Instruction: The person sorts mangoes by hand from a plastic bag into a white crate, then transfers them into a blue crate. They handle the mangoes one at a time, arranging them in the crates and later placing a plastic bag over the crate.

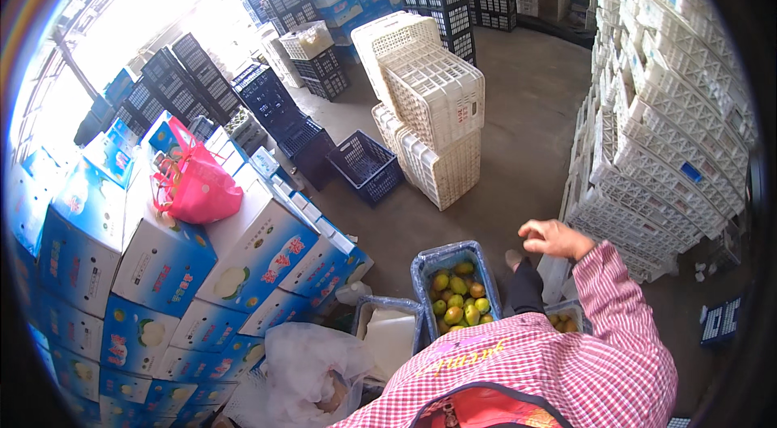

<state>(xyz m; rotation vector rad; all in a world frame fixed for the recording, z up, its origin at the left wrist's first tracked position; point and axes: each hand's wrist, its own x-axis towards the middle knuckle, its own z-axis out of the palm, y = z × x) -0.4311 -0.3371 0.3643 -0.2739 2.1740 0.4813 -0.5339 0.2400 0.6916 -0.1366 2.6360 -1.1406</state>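
My right hand (551,238) is raised over the floor at the right, fingers loosely bent and nothing visible in them. Below and left of it stands a plastic-lined crate (420,267) of yellow-green fruit (456,286), some with a reddish blush. Another lined container (363,313) beside it holds white sheets (388,331). What looks like my left hand (332,393) is at the bottom, mostly covered by a translucent plastic bag (303,350); its fingers cannot be made out. More fruit (563,323) shows in a lined crate partly hidden by my checked sleeve.
Blue and white printed cartons (164,264) are piled at the left, with a pink bag (203,188) on top. An empty dark blue crate (367,167) stands ahead, beside stacked white crates (440,100). A tall wall of white crates (674,143) rises at the right.
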